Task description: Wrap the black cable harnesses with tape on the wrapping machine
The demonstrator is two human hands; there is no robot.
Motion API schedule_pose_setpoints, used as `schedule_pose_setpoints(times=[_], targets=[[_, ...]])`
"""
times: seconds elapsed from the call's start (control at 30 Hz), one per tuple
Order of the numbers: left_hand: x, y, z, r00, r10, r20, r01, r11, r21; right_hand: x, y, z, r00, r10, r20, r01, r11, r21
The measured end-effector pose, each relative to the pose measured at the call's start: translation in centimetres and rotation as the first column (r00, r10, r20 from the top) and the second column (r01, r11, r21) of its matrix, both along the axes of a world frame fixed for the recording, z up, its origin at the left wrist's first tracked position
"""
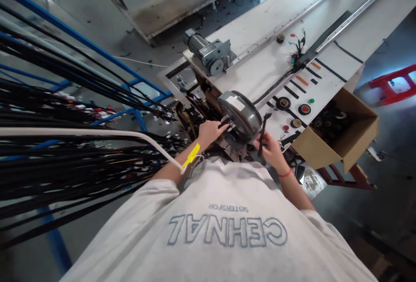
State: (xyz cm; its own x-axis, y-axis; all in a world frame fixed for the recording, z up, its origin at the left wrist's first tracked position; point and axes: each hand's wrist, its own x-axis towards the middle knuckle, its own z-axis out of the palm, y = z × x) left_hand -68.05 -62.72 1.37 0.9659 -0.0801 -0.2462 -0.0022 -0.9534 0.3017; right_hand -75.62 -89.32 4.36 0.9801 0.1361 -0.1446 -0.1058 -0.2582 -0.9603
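Observation:
A dark round taping-machine-like wheel (242, 115) with a white label stands at the bench's near end, between my hands. My left hand (210, 135) is at its left side, fingers closed near the small metal parts by the hub; what they grip is too small to make out. On the wheel's right, my right hand (272, 151) has its fingers closed around a thin black strip (262, 136), which points up and away and ends in a wider tip. A black strand (273, 87) runs from behind the wheel along the bench.
The white bench (260, 63) carries a motor (203, 50), tape rolls (283, 103), push buttons (312, 100) and a small bundle of wires (297, 47). An open cardboard box (341, 130) with tape rolls stands right. Black cable bundles (81, 165) hang on a blue rack (130, 84) at left.

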Motion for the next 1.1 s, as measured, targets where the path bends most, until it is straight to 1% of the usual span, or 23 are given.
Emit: schedule_pose_setpoints(times=[0.03,0.07,0.13,0.17,0.2,0.23,0.27,0.33,0.37,0.4,0.47,0.5,0.57,0.6,0.63,0.7,0.73,0.8,0.87,0.9,1.0,1.03,1.1], targets=[[0.8,0.5,0.6,0.999,0.010,0.043,-0.012,0.999,0.038,-1.1,1.3,0.6,0.992,0.120,-0.032,-0.115,0.986,0.121],[1.6,1.1,1.2,0.997,0.026,0.078,-0.030,0.998,0.053,-1.7,2.8,1.0,0.963,0.254,-0.089,-0.223,0.939,0.262],[2.8,2.1,2.2,0.994,0.048,0.097,-0.052,0.998,0.041,-1.5,6.2,0.6,0.817,0.536,-0.213,-0.347,0.752,0.560],[3.1,2.4,2.7,0.995,0.041,0.087,-0.043,0.999,0.025,-0.7,7.9,0.0,0.724,0.640,-0.260,-0.336,0.655,0.676],[3.3,2.6,3.0,0.997,0.023,0.075,-0.024,1.000,0.014,0.3,9.5,-0.6,0.643,0.703,-0.304,-0.290,0.591,0.752],[3.4,2.6,3.3,0.998,0.005,0.067,-0.006,1.000,0.019,1.4,10.8,-1.3,0.601,0.714,-0.360,-0.227,0.584,0.779],[3.4,2.6,3.4,0.998,-0.005,0.069,0.002,0.999,0.040,2.4,11.8,-1.8,0.597,0.675,-0.434,-0.163,0.631,0.759],[3.4,2.5,3.3,0.995,0.012,0.101,-0.023,0.993,0.113,3.3,12.3,-2.1,0.625,0.538,-0.566,-0.082,0.766,0.637],[3.5,2.5,3.1,0.992,0.040,0.121,-0.058,0.987,0.151,3.0,11.7,-1.9,0.638,0.496,-0.589,-0.088,0.807,0.584],[3.7,2.6,2.8,0.989,0.067,0.134,-0.091,0.980,0.179,2.3,10.6,-1.5,0.651,0.490,-0.580,-0.122,0.822,0.557],[4.3,3.2,2.0,0.992,0.078,0.097,-0.094,0.980,0.173,0.0,7.3,-0.3,0.680,0.538,-0.497,-0.206,0.792,0.575],[4.5,3.5,1.6,0.998,0.048,0.027,-0.051,0.992,0.116,-1.2,5.3,0.2,0.710,0.537,-0.456,-0.217,0.783,0.583],[4.5,4.0,0.8,0.980,-0.086,-0.179,0.057,0.985,-0.161,-2.9,1.4,1.0,0.795,0.434,-0.423,-0.168,0.829,0.534],[4.2,4.1,0.4,0.945,-0.172,-0.278,0.068,0.935,-0.347,-3.2,-0.2,1.0,0.838,0.332,-0.432,-0.112,0.881,0.461],[3.6,3.9,0.0,0.904,-0.245,-0.351,0.031,0.855,-0.517,-3.2,-1.6,0.9,0.872,0.207,-0.444,-0.045,0.937,0.347],[1.7,2.9,-0.5,0.890,-0.263,-0.372,-0.104,0.678,-0.728,-2.3,-3.3,-0.1,0.903,-0.075,-0.422,0.079,0.997,-0.008],[0.6,2.1,-0.7,0.921,-0.201,-0.335,-0.149,0.610,-0.778,-1.7,-3.8,-0.8,0.903,-0.204,-0.378,0.122,0.966,-0.229],[-1.6,0.7,-1.0,0.976,-0.046,-0.213,-0.159,0.520,-0.839,-0.4,-3.8,-2.5,0.898,-0.362,-0.248,0.150,0.785,-0.602],[-3.1,-0.4,-1.0,0.985,0.065,-0.159,-0.171,0.456,-0.873,0.7,-3.2,-4.2,0.911,-0.385,-0.146,0.136,0.616,-0.776],[-3.4,-0.8,-1.0,0.977,0.081,-0.195,-0.211,0.423,-0.881,1.1,-2.8,-4.9,0.925,-0.364,-0.110,0.133,0.579,-0.804],[-2.5,-1.1,-0.9,0.908,-0.030,-0.418,-0.384,0.343,-0.857,2.8,-2.5,-6.2,0.969,-0.246,0.037,0.178,0.582,-0.793],[-1.8,-1.2,-0.7,0.874,-0.111,-0.472,-0.411,0.349,-0.842,3.6,-2.9,-6.3,0.970,-0.221,0.101,0.215,0.585,-0.782],[-0.5,-1.3,-0.3,0.831,-0.262,-0.490,-0.367,0.404,-0.838,5.9,-4.5,-6.2,0.953,-0.215,0.212,0.299,0.570,-0.766]])
